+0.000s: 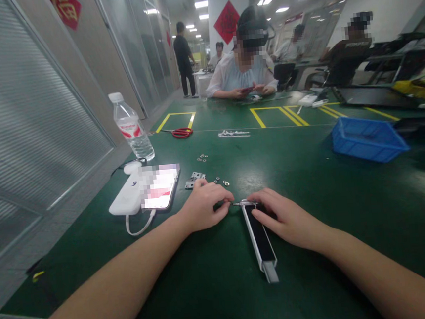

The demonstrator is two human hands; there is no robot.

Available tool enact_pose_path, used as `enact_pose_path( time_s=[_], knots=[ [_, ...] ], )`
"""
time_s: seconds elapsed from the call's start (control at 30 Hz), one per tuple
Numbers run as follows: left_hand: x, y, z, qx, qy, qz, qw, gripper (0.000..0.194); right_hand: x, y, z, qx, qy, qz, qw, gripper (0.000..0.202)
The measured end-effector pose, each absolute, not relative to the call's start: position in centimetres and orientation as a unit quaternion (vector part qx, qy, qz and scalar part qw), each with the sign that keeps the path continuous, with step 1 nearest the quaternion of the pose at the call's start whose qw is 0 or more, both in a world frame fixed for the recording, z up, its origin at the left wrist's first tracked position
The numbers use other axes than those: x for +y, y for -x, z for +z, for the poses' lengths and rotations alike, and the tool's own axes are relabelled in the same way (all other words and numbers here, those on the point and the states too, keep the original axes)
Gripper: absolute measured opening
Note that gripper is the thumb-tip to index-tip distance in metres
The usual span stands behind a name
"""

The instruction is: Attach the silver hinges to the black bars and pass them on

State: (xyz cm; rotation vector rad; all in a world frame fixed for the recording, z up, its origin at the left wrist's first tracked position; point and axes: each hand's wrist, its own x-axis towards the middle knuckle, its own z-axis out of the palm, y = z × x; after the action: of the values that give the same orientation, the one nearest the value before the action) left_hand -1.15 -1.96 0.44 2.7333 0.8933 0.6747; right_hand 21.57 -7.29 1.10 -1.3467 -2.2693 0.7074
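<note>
A long white-edged bar with a black face (261,237) lies on the green table, its grey metal tongue (270,272) sticking out toward me. Across its far end sits a thin metal rod (238,204), poking out to the left. My left hand (209,202) is closed in a pinch at the left tip of that rod. My right hand (282,215) grips the bar's far end, thumb on the black face and fingers by the rod's right side. Just beyond my left hand are a metal hinge-like plate (195,179) and several small rings (226,183).
To the left lie a white power bank (126,194) and a cabled phone (163,188); behind them stands a water bottle (131,129). Farther back are red-handled scissors (182,133) and thin metal strips (233,134). A blue bin (369,138) is at right. A person (244,72) sits opposite.
</note>
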Motion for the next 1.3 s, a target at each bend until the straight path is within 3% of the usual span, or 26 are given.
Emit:
enact_pose_path(
  time_s=[0.73, 1.3],
  knots=[
    [-2.01, 1.25, 0.46, 0.261, -0.927, 0.248, 0.108, 0.008, -7.13, -21.56, 0.8, -0.815, 0.478, 0.25, 0.211, 0.024],
    [-1.9, 1.25, 0.29, 0.253, -0.924, 0.268, 0.105, 0.016, -7.1, -21.55, 0.84, -0.814, 0.479, 0.255, 0.208, 0.023]
  ],
)
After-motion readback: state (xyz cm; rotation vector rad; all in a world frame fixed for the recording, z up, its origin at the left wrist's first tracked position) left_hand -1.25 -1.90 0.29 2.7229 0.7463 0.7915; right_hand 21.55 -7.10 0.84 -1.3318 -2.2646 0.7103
